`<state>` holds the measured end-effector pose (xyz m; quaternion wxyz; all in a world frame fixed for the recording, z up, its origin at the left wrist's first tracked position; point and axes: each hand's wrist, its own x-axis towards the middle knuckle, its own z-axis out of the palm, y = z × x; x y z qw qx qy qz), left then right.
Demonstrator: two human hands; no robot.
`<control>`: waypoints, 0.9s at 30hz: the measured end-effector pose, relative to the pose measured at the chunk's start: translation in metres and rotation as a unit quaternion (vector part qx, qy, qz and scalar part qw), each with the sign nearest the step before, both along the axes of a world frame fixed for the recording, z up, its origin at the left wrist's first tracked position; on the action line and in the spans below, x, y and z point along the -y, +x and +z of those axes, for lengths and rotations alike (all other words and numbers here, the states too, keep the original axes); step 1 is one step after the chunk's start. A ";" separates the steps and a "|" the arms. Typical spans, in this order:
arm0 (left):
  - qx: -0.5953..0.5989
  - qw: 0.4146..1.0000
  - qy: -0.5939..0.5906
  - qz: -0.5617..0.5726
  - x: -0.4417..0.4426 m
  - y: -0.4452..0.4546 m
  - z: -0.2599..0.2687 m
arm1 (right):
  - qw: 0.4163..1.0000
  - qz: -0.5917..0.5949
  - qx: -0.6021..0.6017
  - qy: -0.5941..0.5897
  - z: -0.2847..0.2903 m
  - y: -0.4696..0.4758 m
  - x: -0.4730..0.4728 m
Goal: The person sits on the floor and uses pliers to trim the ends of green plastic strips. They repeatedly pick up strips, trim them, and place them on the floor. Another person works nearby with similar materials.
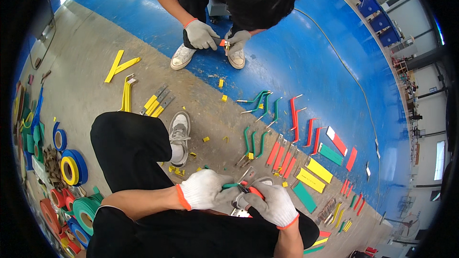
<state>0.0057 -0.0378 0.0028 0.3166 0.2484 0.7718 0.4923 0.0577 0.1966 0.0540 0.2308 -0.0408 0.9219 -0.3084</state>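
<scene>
My left hand [204,190], in a white work glove with an orange cuff, grips a green-sleeved metal piece [229,185]. A bare metal end [248,175] shows just beyond the gloves; whether it belongs to that piece I cannot tell. In my gloved right hand [275,201] is a red-handled hand tool [256,192], apparently pliers. Its dark head meets the green piece between my hands. Fingers and gloves partly hide both things. Below my hands lies a shoe [239,200] of mine, partly covered.
Opposite, a co-worker's gloved hands [200,35] hold a red-sleeved part [223,42]. Green bent bars [275,111], red flat bars [274,152] and yellow plates [310,180] lie to the right. Yellow flat bars [157,102] lie ahead. Tape-like rolls [86,215] crowd the left; yellow scraps [175,170] litter the floor.
</scene>
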 end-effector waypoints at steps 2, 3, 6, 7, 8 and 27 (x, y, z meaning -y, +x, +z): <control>-0.028 1.000 -0.004 -0.007 0.001 0.002 -0.005 | 1.000 0.002 -0.020 -0.002 -0.001 0.000 0.002; -0.039 0.999 -0.012 -0.003 0.002 0.003 -0.005 | 1.000 0.002 -0.029 0.003 -0.002 0.000 0.004; -0.091 0.995 -0.035 0.014 0.003 0.004 -0.003 | 0.999 -0.007 -0.039 0.025 -0.004 0.002 0.007; -0.123 0.991 -0.041 0.026 0.004 0.004 -0.004 | 0.999 -0.012 -0.040 0.034 -0.005 0.003 0.009; -0.154 0.986 -0.047 0.037 0.004 0.004 -0.004 | 0.998 -0.013 -0.047 0.047 -0.005 0.003 0.010; -0.095 0.992 -0.049 0.071 -0.006 0.009 -0.024 | 0.995 -0.100 -0.030 -0.006 -0.018 -0.013 0.005</control>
